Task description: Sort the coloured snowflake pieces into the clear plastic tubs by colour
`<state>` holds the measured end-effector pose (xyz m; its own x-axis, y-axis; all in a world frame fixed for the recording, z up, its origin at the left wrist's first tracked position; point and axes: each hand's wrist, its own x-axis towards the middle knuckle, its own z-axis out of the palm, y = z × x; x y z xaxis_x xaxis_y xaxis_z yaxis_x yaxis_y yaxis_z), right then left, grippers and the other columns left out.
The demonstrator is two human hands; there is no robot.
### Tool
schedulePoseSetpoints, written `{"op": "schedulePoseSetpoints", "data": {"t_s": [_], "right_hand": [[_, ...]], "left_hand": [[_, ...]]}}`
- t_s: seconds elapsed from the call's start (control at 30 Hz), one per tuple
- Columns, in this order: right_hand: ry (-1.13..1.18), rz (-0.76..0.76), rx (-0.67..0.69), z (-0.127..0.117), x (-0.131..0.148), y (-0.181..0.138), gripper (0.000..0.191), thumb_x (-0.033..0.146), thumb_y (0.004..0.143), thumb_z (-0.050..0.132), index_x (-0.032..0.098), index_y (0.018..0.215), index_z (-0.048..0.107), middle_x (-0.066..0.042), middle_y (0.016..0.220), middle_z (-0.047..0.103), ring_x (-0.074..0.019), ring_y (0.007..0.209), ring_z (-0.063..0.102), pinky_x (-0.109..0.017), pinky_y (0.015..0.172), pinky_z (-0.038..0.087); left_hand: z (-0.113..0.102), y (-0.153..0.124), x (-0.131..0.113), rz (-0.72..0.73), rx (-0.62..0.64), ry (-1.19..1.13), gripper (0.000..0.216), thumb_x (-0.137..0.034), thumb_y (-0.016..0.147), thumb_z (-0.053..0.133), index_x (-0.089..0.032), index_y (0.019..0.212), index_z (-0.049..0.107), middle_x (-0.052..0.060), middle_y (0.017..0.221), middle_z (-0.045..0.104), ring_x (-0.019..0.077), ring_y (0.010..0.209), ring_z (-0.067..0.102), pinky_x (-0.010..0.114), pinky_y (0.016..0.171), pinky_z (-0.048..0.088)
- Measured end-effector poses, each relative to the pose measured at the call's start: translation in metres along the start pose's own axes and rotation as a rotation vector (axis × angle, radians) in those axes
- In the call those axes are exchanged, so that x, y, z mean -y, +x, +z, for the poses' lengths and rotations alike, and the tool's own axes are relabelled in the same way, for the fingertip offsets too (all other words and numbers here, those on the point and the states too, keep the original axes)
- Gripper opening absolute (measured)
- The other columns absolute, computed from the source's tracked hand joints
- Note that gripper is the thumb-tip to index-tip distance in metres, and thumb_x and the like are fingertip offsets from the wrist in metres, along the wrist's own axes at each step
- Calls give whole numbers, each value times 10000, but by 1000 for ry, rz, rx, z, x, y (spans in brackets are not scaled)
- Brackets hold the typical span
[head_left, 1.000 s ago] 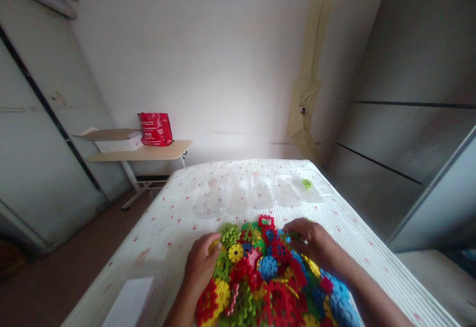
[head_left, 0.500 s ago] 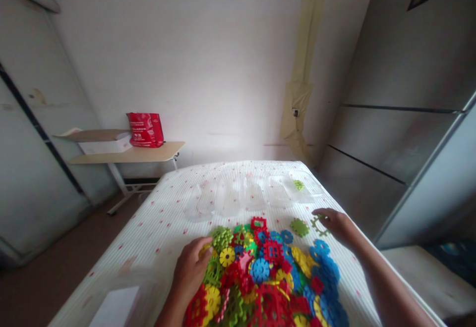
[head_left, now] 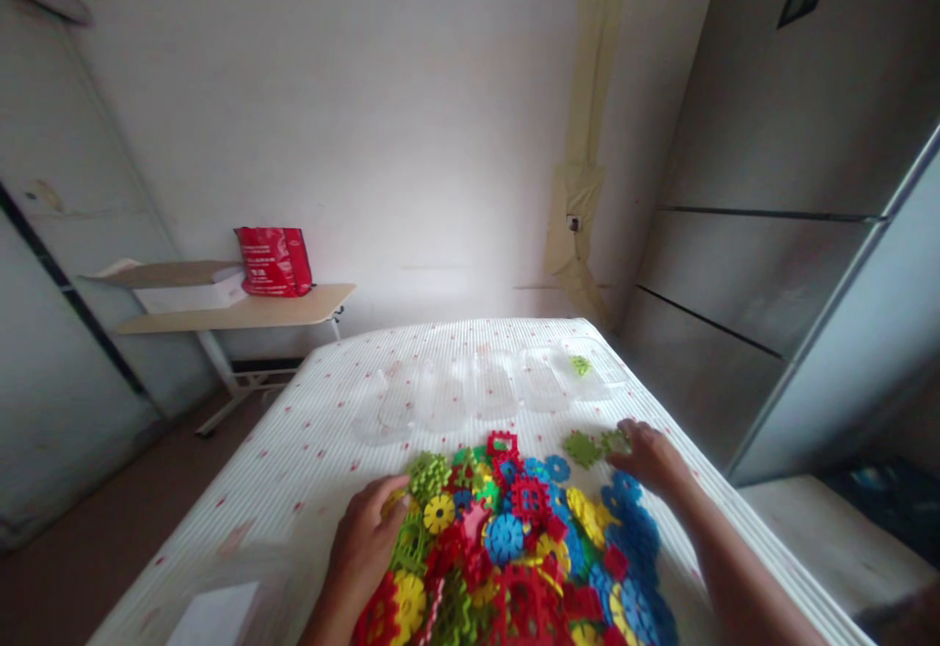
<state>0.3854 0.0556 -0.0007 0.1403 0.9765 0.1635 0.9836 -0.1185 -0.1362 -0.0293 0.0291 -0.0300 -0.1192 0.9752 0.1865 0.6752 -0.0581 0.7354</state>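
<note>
A heap of flat plastic snowflake pieces [head_left: 514, 548] in red, yellow, green and blue lies on the near part of the white dotted table [head_left: 330, 431]. My left hand [head_left: 363, 543] rests on the heap's left edge, fingers curled over a yellow piece. My right hand [head_left: 650, 455] is at the heap's far right, fingers closed on a green piece [head_left: 615, 442]. Another green piece [head_left: 583, 448] lies loose just left of it. A row of clear plastic tubs [head_left: 470, 387] stands further back; the rightmost tub [head_left: 587, 377] holds a green piece.
A white box [head_left: 198, 617] sits at the table's near left corner. A side table [head_left: 242, 308] with a red bag [head_left: 271, 259] and a white box stands at the back left. Grey cabinet fronts [head_left: 771, 235] run along the right.
My right hand left the heap's top, reached out to the right, then drew back slightly onto the green pieces. The view has shifted right. My left hand stayed put.
</note>
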Motion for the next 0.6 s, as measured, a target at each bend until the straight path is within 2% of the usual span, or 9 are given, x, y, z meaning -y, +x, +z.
{"op": "schedulePoseSetpoints", "data": {"t_s": [0.13,0.23,0.33,0.47,0.6], "right_hand": [[18,5,-29,-1,5,2,370,237,701,533,144,1052,606,-121,919,672,-232,830,632,-288,706,439],[78,-99,-61,-3,16,1,426,191,683,522,184,1102,593,-87,1062,659,-215,983,599,-274,817,435],[134,-191,-47,-4,33,-2,410,196,679,526,213,1079,613,-57,1071,661,-204,995,589,-268,850,431],[87,-156,29,-2,52,-8,376,219,694,530,194,1058,625,-83,1039,660,-226,963,585,-280,796,440],[57,-135,50,-1,57,-10,374,223,700,526,176,1057,624,-106,1059,644,-251,968,574,-312,793,432]], "left_hand": [[1,0,2,3,-7,5,370,-389,720,450,-212,965,663,54,1019,692,220,989,609,349,909,451],[1,0,5,9,-2,10,384,-402,729,441,-204,974,661,63,1031,688,225,1000,602,363,924,441],[2,0,8,15,3,9,389,-404,738,437,-202,987,658,64,1040,684,225,1010,597,365,930,435],[3,0,8,5,8,8,386,-405,738,443,-205,990,655,60,1045,681,222,1011,599,353,921,443],[2,0,5,-1,10,21,385,-392,742,433,-200,995,651,62,1052,678,223,1018,597,355,925,440]]}}
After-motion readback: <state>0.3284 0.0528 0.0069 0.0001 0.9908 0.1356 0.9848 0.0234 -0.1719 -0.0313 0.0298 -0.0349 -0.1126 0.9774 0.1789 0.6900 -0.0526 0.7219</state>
